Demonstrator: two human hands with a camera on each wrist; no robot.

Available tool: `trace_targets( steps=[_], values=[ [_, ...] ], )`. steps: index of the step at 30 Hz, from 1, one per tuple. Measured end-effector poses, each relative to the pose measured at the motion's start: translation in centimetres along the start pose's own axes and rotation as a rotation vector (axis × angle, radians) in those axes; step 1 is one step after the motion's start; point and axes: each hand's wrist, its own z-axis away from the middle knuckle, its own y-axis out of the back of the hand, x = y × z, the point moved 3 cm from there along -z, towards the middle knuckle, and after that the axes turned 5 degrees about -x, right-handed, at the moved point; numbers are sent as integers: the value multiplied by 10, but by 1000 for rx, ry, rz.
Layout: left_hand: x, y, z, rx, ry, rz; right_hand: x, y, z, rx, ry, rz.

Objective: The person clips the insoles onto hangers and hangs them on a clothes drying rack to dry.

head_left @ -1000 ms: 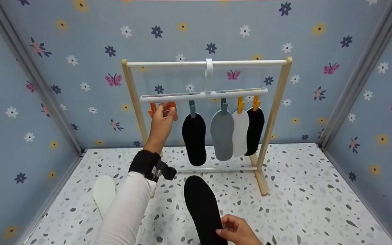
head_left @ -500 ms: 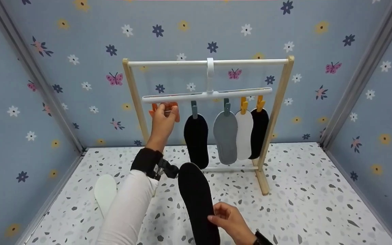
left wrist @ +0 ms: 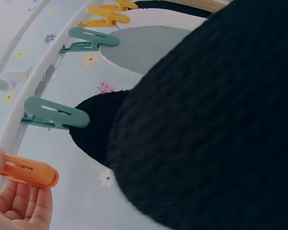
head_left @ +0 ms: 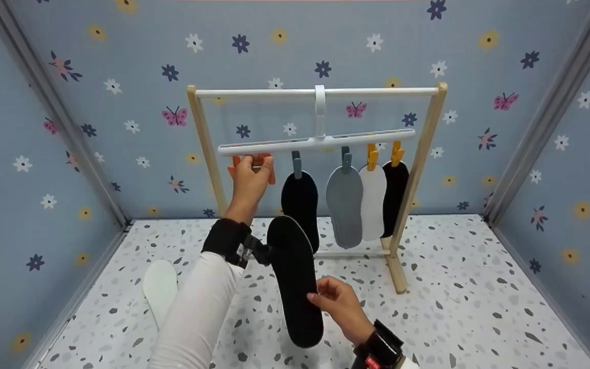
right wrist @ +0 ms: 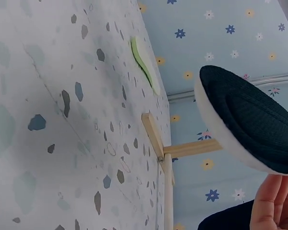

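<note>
My left hand (head_left: 248, 185) reaches up to the left end of the white hanger (head_left: 274, 147) and pinches an orange clothespin (left wrist: 32, 171) between thumb and fingers. Part of a second orange clothespin (head_left: 234, 165) shows just left of that hand. My right hand (head_left: 345, 311) holds a black insole (head_left: 295, 279) by its right edge, upright below the hanger. The insole's upper end overlaps the left wrist camera in the head view. In the right wrist view, the insole's pale side edge (right wrist: 216, 125) shows beneath its dark top.
From the hanger hang a black insole (head_left: 299, 197), a grey one (head_left: 344, 205), a white one (head_left: 373, 205) and another black one (head_left: 396, 197), on green and yellow clothespins. A wooden-sided rack (head_left: 430, 123) carries the hanger. A pale insole (head_left: 160, 287) lies on the speckled surface at left.
My right hand has lifted the black insole up toward the hanger, bringing its lower end into view. My left hand keeps its pinch on the orange clothespin, shifting only slightly.
</note>
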Motion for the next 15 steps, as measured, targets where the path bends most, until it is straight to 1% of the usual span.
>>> trace_targets(
  steps=[8,13,15],
  values=[
    [1,-1,1,-2,20,11,-1,1,-20,28,29,-23],
    [1,-1,1,-9,34,17,-4,0,-28,49,31,23],
    [1,0,1,-15,26,18,-6,0,-31,54,36,49]
  ],
)
